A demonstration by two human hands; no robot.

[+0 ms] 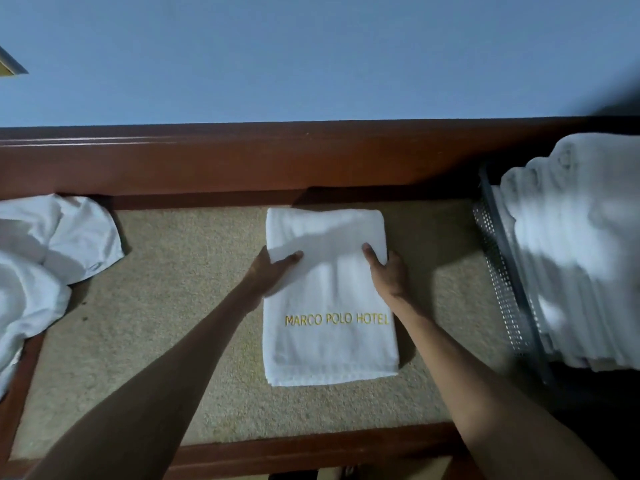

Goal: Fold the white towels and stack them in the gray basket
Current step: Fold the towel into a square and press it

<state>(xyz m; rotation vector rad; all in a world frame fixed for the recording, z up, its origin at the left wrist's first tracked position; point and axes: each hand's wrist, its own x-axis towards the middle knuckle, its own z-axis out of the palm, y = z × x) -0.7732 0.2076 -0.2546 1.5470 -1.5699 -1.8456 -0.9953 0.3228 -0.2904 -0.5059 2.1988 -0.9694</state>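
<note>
Head view: looking down along both bare forearms.
Folded towel: the folded towel (329,341) is a white, upright rectangle lying flat at the centre of the beige surface (173,323), its far end close to the back rim.
Lettering: gold lettering (336,319) across the near half reads "MARCO POLO HOTEL".
Left hand: the left hand (272,273) is at the towel's left edge, about midway up. The thumb lies on top and the fingers are tucked out of sight under the cloth, so it grips that edge.
Right hand: the right hand (389,275) is at the right edge, level with the other. The thumb is on top and the fingers are hidden beneath, gripping the same towel.
Gray basket: the gray basket (498,271) has a mesh wall and stands at the right end of the surface, well apart from the folded towel.
Basket contents: stacked towels (571,254), white and folded, are piled higher than the basket wall; this part is blurred.
Loose towels: loose towels (45,258) sit in a crumpled white heap at the left end, spilling over the edge.
Surround: a wooden rim (242,161), reddish brown, frames the surface, with a blue wall (311,57) behind it.
</note>
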